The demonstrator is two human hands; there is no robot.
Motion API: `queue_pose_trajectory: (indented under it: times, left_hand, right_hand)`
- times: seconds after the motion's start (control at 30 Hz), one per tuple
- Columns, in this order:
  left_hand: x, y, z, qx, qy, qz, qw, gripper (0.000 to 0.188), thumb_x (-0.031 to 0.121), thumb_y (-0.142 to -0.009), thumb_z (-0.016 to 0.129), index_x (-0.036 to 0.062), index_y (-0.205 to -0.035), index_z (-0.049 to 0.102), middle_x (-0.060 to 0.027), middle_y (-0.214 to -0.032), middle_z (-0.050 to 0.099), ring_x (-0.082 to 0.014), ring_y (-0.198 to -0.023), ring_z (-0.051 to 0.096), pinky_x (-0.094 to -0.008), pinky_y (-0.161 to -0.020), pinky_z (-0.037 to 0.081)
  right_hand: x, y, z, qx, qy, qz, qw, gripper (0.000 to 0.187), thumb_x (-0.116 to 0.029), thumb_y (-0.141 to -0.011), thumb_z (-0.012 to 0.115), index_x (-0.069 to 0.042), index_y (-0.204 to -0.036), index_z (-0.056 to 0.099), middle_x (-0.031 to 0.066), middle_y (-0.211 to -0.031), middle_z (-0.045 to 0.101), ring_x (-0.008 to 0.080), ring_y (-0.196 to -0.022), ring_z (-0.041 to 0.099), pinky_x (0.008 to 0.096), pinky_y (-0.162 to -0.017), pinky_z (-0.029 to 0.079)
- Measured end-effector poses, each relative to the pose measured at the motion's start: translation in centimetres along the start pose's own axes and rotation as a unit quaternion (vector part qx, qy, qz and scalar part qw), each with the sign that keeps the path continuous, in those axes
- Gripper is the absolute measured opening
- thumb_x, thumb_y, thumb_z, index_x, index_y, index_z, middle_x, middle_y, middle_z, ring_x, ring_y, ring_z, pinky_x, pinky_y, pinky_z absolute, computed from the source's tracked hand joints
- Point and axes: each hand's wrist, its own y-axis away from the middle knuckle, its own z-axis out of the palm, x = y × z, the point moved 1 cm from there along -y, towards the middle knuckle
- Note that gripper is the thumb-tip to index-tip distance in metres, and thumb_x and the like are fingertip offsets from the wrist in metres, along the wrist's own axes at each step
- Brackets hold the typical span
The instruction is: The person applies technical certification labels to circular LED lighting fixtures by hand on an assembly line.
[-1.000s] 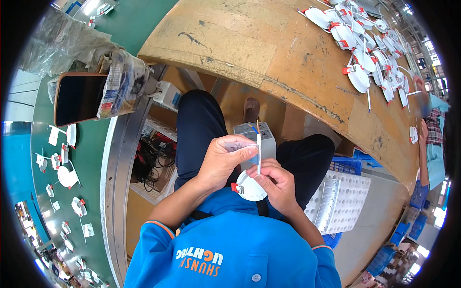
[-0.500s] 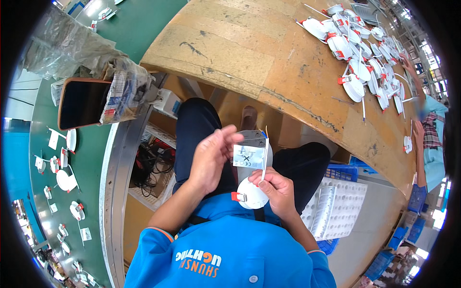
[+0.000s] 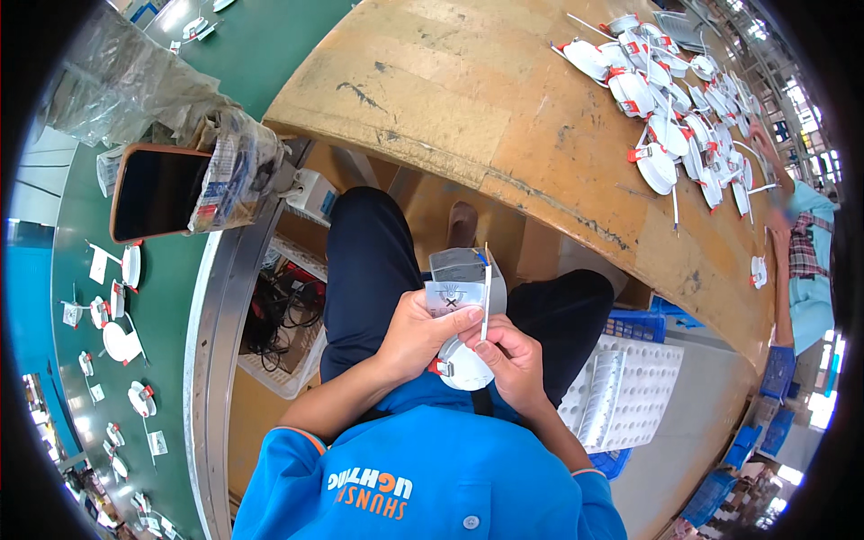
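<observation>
In front of my lap I hold a round white downlight with a red-tipped spring clip and a white cable that rises from it to bare coloured wire ends. A silver printed label with a clear upper part lies against the cable. My left hand is closed on the label's lower part, its thumb pressed toward the cable. My right hand pinches the cable's lower end beside the downlight. The fingertips behind the label are hidden.
Many white downlights are heaped on the wooden table, near another person at right. Labelled downlights lie on the green conveyor at left. A phone hangs by the conveyor; a white perforated tray stands at lower right.
My left hand, open beside the label before, has moved right and down and closed on the label against the cable. My right hand keeps its pinch on the cable.
</observation>
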Motion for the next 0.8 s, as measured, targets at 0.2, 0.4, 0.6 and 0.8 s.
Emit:
queue_pose_trajectory:
  times: [0.2, 0.4, 0.6, 0.8]
  left_hand:
    - [0.0, -1.1, -0.8, 0.037, -0.006, 0.049, 0.998, 0.011, 0.008, -0.08, 0.06, -0.0009, -0.085, 0.063, -0.0053, -0.075, 0.063, -0.0081, -0.065, 0.057, -0.0217, -0.06, 0.046]
    - [2.8, -1.8, -4.6, 0.119, -0.109, 0.15, 0.975, 0.015, 0.009, -0.083, 0.053, -0.0031, -0.08, 0.061, -0.0062, -0.062, 0.058, -0.0132, -0.061, 0.055, -0.0253, -0.064, 0.045]
    - [1.4, -1.5, -6.2, 0.096, -0.01, 0.116, 0.989, 0.028, 0.026, -0.09, 0.044, 0.0014, -0.083, 0.056, -0.0058, -0.07, 0.057, -0.0155, -0.069, 0.055, -0.0283, -0.069, 0.044]
    - [-0.8, -0.5, -3.3, -0.101, 0.018, 0.035, 0.994, 0.046, 0.016, -0.079, 0.06, 0.0011, -0.118, 0.04, -0.0089, -0.106, 0.053, -0.0146, -0.094, 0.053, -0.027, -0.082, 0.043]
  right_hand:
    - [-0.3, -0.3, -0.2, 0.032, -0.082, 0.028, 0.996, 0.013, -0.01, -0.082, 0.056, 0.002, -0.084, 0.061, 0.0108, -0.089, 0.061, 0.0164, -0.085, 0.055, 0.0267, -0.077, 0.043]
    - [-0.7, -0.6, -2.1, 0.065, -0.151, 0.041, 0.985, 0.018, -0.015, -0.083, 0.055, 0.002, -0.081, 0.06, 0.0104, -0.09, 0.06, 0.015, -0.084, 0.054, 0.0266, -0.078, 0.04]
    - [-1.1, -1.2, -2.1, 0.067, -0.141, 0.041, 0.987, 0.018, -0.015, -0.083, 0.056, 0.002, -0.082, 0.061, 0.0101, -0.091, 0.06, 0.0147, -0.085, 0.054, 0.0272, -0.078, 0.041]
    - [-2.7, -3.2, -1.5, 0.051, -0.09, 0.029, 0.994, 0.016, -0.01, -0.082, 0.057, 0.003, -0.088, 0.062, 0.012, -0.094, 0.06, 0.0154, -0.088, 0.055, 0.027, -0.078, 0.043]
